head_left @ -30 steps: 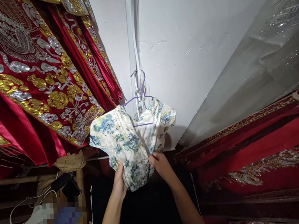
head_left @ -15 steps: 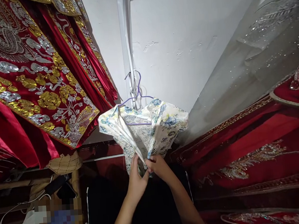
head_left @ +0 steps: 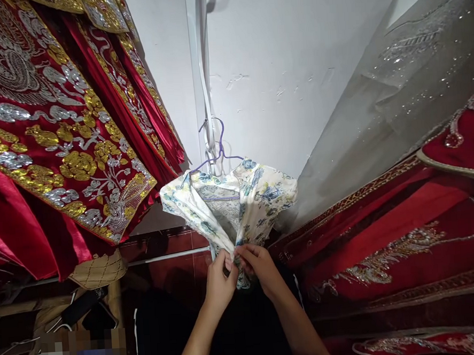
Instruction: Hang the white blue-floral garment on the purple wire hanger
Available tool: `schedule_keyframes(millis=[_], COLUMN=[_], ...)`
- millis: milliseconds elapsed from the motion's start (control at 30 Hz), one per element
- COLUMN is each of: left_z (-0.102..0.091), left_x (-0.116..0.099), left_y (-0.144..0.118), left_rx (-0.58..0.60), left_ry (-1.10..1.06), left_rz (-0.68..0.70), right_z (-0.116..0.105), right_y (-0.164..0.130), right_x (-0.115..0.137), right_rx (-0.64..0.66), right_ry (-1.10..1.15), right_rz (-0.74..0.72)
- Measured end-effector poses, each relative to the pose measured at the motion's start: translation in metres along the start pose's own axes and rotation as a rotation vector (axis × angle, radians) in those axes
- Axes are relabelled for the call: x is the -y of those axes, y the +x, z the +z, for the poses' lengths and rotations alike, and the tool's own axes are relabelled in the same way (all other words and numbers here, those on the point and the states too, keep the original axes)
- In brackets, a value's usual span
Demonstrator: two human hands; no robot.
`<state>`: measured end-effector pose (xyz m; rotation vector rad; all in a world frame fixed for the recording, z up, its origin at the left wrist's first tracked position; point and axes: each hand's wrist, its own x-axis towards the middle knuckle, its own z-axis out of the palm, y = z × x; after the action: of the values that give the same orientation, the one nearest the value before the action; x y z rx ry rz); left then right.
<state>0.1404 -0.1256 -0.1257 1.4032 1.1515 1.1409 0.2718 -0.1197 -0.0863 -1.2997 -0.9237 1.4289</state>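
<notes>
A short-sleeved floral shirt (head_left: 264, 194), white with blue and yellow flowers, hangs on a purple hanger (head_left: 221, 141) in front of the wall. Its neckline gapes above, and the two front edges meet low down. My left hand (head_left: 221, 280) is closed on the left front edge. Right beside it, my right hand (head_left: 255, 265) pinches the other front edge, fingertips nearly touching those of the left. Whether a button lies between the fingers cannot be made out. Part of the lower shirt is hidden behind my hands.
Red garments with gold and silver sequins (head_left: 78, 149) hang at the left. On the right are a sheer sparkly white fabric (head_left: 361, 105) and red beaded garments (head_left: 385, 243). A white pole (head_left: 199, 56) runs up the wall. Cables and a dark object (head_left: 84, 304) lie lower left.
My hands have drawn the two front edges closer together, and the left fingers have curled in more. The left front panel has shifted rightward.
</notes>
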Motion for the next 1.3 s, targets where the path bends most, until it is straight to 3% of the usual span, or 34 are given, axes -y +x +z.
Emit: schedule_keyframes(millis=[133, 333, 433, 533, 633, 767, 867, 967, 1033, 1100, 1200, 1233, 1300], left_z=[0.003, 0.019, 0.024, 0.014, -0.01, -0.041, -0.05, -0.052, -0.06, -0.078, -0.119, -0.133, -0.152], left_x=[0.01, 0.016, 0.015, -0.002, -0.047, -0.128, -0.163, -0.171, -0.17, -0.168, -0.151, -0.141, -0.112], left_y=[-0.001, 0.007, 0.011, 0.018, 0.035, 0.071, 0.091, 0.093, 0.09, 0.092, 0.107, 0.112, 0.12], left_rx=[0.043, 0.031, 0.036, 0.054, -0.012, -0.201, -0.149, -0.161, -0.27, -0.452, -0.665, -0.677, -0.597], left_ry=[0.068, 0.056, 0.037, -0.005, -0.057, 0.0, 0.211, 0.356, 0.371, 0.289, -0.136, -0.364, -0.844], left_rz=[0.055, 0.072, 0.073, 0.078, 0.146, 0.47, 0.603, 0.649, 0.678, 0.692, 0.597, 0.502, 0.152], right_z=[0.005, 0.027, 0.036, 0.038, 0.035, 0.034, 0.038, 0.039, 0.036, 0.031, 0.026, 0.026, 0.029], right_y=[0.018, 0.044, 0.038, 0.028, 0.019, 0.01, 0.015, 0.035, 0.051, 0.058, 0.05, 0.045, 0.033], right_x=[0.042, 0.144, 0.162, 0.154, 0.145, 0.155, 0.154, 0.128, 0.1, 0.073, 0.047, 0.043, 0.041], right_rx=[-0.035, -0.016, -0.028, -0.03, -0.026, -0.006, 0.009, -0.096, -0.156, -0.158, -0.087, -0.058, 0.008], right_ry=[0.086, 0.088, 0.111, 0.053, 0.012, -0.073, -0.158, -0.241, -0.292, -0.282, -0.19, -0.173, -0.169], right_rz=[-0.082, -0.385, -0.461, -0.491, -0.536, -0.61, -0.648, -0.632, -0.58, -0.53, -0.491, -0.48, -0.458])
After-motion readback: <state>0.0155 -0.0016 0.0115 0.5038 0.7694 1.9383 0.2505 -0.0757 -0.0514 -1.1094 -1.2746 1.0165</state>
